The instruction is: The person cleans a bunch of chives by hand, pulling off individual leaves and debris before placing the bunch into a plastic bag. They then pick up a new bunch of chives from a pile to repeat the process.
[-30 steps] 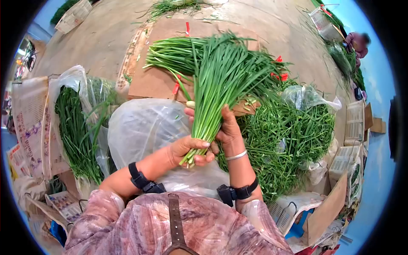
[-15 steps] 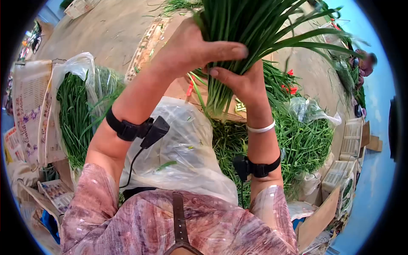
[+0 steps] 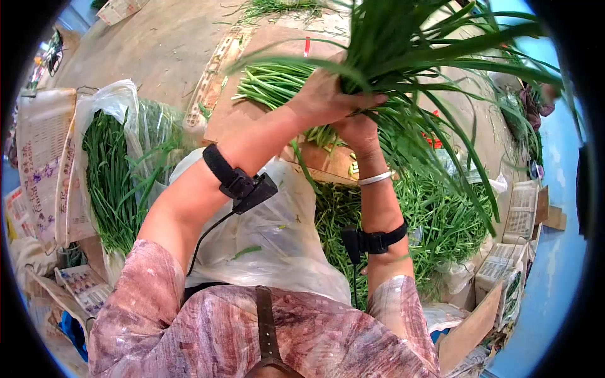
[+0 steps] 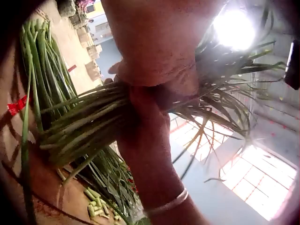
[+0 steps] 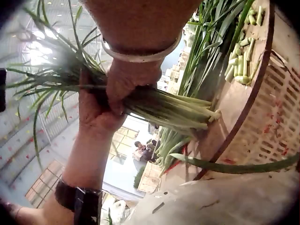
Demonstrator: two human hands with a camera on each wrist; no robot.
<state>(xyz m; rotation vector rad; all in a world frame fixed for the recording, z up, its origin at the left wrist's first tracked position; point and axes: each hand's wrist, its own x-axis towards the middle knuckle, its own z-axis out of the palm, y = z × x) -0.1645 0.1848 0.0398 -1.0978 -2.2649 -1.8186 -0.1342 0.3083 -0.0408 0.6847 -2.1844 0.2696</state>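
A thick bunch of garlic chives (image 3: 391,47) is held up in front of me, leaves fanning out to the right and pale stem ends (image 5: 178,112) pointing down toward the board. My left hand (image 3: 326,97) grips it around the middle, thumb across the leaves. Just below, my right hand (image 3: 358,133), with a bracelet at the wrist, holds the same bunch; its fingers are partly hidden by leaves. Beneath the hands, more chives (image 3: 268,85) lie on a cardboard-topped crate (image 3: 230,113), beside short cut stem pieces (image 5: 241,65) and red ties (image 4: 18,106).
A clear plastic sheet (image 3: 258,227) covers my lap. On the right spreads a heap of loose chives (image 3: 435,220); on the left a plastic-lined crate (image 3: 69,170) holds upright chives (image 3: 113,183). Crates (image 3: 522,208) line the right side, where another person (image 3: 532,110) sits farther back.
The bunch has risen from near my lap, tilted, and swung to the right, its leaves flaring out. Both hands have moved forward with it; the left has shifted from the stem ends up to the leaves.
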